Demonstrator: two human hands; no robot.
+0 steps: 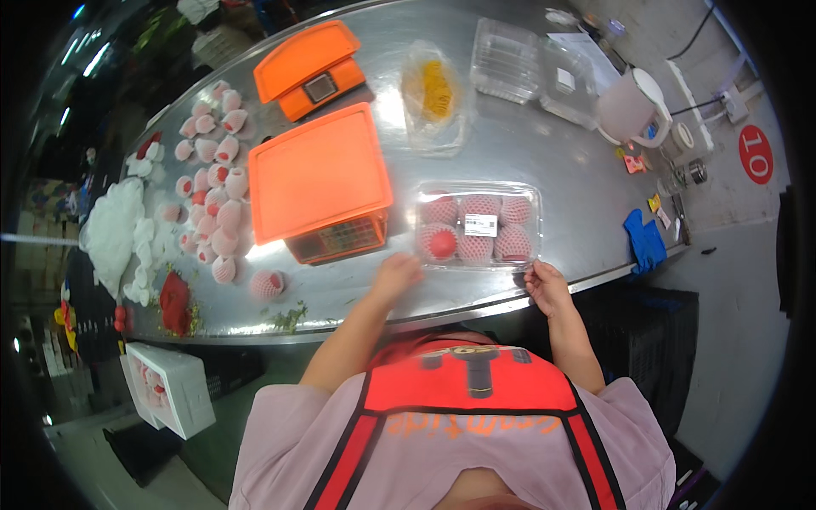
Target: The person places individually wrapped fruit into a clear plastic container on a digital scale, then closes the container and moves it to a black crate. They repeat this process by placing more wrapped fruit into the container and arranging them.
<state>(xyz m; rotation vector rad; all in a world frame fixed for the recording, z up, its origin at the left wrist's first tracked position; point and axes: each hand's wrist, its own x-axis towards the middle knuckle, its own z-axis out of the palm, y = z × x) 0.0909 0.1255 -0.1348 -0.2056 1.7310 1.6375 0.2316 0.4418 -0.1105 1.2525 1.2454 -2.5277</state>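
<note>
A clear plastic clamshell box (480, 224) lies on the steel table before me. It holds several round fruits in pink foam nets (475, 248), one with its red skin showing through the top. A white printed label (480, 225) is on the lid. At the box's near right corner, my right hand (548, 287) pinches the rim between thumb and fingers. Near the opposite front corner is my left hand (396, 279), blurred, so whether its fingers touch the box is unclear.
Left of the box stand two orange weighing scales (319, 172), (310, 67). Netted fruits (217, 204) and white foam nets (118, 229) lie beyond. Stacked plastic boxes (507, 60), a bag with yellow contents (437, 92), a pink jug (631, 108) and blue gloves (644, 241) are also around.
</note>
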